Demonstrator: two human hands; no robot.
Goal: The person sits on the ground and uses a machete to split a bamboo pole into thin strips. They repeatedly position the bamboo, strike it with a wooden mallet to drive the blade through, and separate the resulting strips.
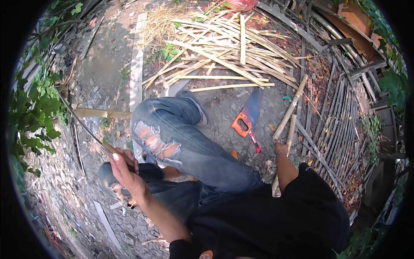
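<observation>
My left hand point(126, 167) is closed round the wooden handle of a long knife point(84, 124). Its thin dark blade points up and away to the left, seen nearly edge-on. Over on the right, my right hand point(281, 149) is closed at the near end of a round wooden pole point(291, 107), which slants away to the far right. A second pole point(291, 131) lies close beside it and passes partly behind my right forearm. My fingers there are small in view, so whether they also touch the second pole I cannot tell.
An orange-handled handsaw point(247, 116) and a red-and-black cutter point(255, 143) lie on the ground between my knee and the poles. Beyond sits a heap of split wooden strips point(228, 47). A flat board point(137, 60) lies left of it; slats point(340, 125) line the right.
</observation>
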